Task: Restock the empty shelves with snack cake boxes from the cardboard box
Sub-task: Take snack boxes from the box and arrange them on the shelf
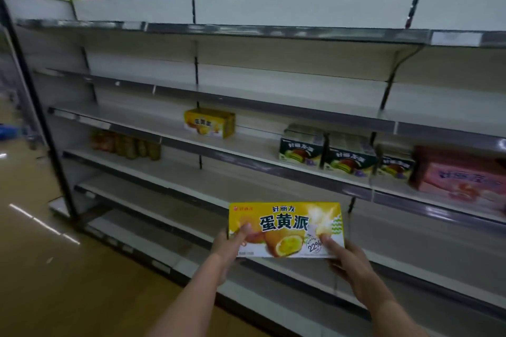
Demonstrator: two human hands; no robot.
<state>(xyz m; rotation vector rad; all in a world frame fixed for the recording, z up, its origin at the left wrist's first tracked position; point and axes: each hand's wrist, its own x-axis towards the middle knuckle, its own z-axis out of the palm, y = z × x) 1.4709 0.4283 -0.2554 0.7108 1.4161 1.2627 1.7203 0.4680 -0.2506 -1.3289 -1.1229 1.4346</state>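
Yellow box [286,229] before pale shelves [246,180]

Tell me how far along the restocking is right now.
Barely started. One yellow box already stands on the third shelf. Both the left hand and right hand hold a second yellow box, not yet placed. Most shelf space remains bare. The cardboard box isn't visible.

Two bare forearms reach into the head view from the bottom edge, uncovered as far as the picture shows them; no sleeve edge shows on either. The left hand [228,245] and the right hand [346,257] are bare too, with nothing worn on the wrists or on the fingers that show. The thumbnails look short and plain.
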